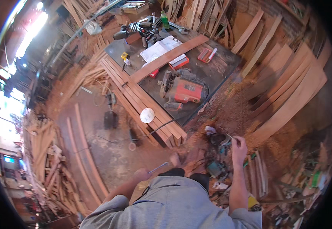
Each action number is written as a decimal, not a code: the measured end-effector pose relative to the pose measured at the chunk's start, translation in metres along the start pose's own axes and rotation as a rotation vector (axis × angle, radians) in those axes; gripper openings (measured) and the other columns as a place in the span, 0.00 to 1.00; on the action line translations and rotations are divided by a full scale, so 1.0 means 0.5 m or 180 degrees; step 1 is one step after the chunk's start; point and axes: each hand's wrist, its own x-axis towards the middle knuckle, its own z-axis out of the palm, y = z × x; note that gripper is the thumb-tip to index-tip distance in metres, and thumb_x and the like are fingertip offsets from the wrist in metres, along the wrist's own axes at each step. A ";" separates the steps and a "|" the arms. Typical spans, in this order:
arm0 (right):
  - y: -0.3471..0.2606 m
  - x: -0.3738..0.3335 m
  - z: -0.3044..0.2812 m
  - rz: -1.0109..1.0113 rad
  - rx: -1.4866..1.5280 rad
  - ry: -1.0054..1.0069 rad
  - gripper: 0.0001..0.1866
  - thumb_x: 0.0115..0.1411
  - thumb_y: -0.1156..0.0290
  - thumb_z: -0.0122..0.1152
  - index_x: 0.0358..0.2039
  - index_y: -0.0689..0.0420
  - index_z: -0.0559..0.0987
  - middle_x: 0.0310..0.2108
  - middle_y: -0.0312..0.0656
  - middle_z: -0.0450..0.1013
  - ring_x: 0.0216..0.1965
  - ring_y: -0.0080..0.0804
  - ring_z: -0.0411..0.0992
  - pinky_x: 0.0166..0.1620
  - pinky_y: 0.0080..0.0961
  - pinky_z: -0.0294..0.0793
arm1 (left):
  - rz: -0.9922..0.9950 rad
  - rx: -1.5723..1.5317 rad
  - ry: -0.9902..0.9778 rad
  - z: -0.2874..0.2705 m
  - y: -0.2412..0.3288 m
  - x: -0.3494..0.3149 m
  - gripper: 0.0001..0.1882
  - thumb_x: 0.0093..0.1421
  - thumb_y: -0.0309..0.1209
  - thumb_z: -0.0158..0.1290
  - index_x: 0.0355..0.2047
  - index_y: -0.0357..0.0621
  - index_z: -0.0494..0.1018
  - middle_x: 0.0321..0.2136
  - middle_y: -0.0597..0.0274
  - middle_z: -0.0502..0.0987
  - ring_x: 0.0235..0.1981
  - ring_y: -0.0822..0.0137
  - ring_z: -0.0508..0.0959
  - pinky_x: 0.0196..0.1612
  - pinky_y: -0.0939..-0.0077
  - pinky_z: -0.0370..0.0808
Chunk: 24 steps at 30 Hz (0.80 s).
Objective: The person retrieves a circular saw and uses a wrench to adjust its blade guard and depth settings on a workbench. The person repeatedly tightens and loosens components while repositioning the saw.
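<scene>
My left hand (140, 174) is closed around a silver wrench (159, 167), held low in front of my body with its head pointing right. Out to the right, my right hand (239, 149) is raised with the fingers pinched together. A small thin piece (230, 136) sticks out from those fingertips, too small to name. Below and left of that hand, dark machinery (218, 168) with greenish parts sits on the floor. A red and grey power tool (187, 91), like an electric planer, lies on the dark table (221, 70) ahead, apart from both hands.
Long planks (156, 120) lie stacked along the table's left edge, a white disc (147, 115) on top. Another board (170, 57) crosses the table near papers (160, 49) and a green bottle (164, 20). Curved boards (288, 103) lean at right. A black cord (158, 129) trails across the planks.
</scene>
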 end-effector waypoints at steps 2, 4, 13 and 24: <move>-0.113 0.052 0.084 -0.0350 0.0158 -0.0172 0.08 0.65 0.75 0.64 0.44 0.61 0.80 0.42 0.41 0.77 0.44 0.28 0.76 0.49 0.26 0.76 | -0.0184 -0.0185 0.0043 0.011 -0.070 -0.005 0.22 0.64 0.50 0.53 0.41 0.44 0.84 0.39 0.41 0.83 0.45 0.40 0.82 0.50 0.48 0.78; -0.212 0.095 0.161 -0.1063 -0.0038 -0.0419 0.08 0.65 0.75 0.64 0.44 0.60 0.80 0.43 0.41 0.79 0.44 0.25 0.76 0.48 0.24 0.76 | -0.0446 -0.0360 0.0057 0.038 -0.125 -0.020 0.23 0.63 0.50 0.54 0.41 0.43 0.84 0.38 0.41 0.83 0.45 0.42 0.83 0.51 0.49 0.78; -0.429 0.312 0.507 -0.2786 -0.0408 -0.0985 0.10 0.58 0.80 0.68 0.38 0.61 0.77 0.34 0.42 0.75 0.34 0.31 0.77 0.40 0.27 0.76 | -0.1551 -0.2613 0.0528 0.155 -0.152 -0.062 0.18 0.60 0.42 0.59 0.35 0.36 0.83 0.21 0.56 0.82 0.23 0.64 0.81 0.31 0.67 0.78; -0.427 0.433 0.576 -0.3431 -0.0534 -0.2061 0.08 0.57 0.79 0.67 0.34 0.64 0.75 0.36 0.48 0.76 0.40 0.50 0.77 0.43 0.38 0.76 | -0.2020 -0.3055 0.0821 0.068 0.056 -0.070 0.18 0.60 0.42 0.61 0.32 0.37 0.83 0.21 0.56 0.81 0.24 0.65 0.81 0.32 0.65 0.77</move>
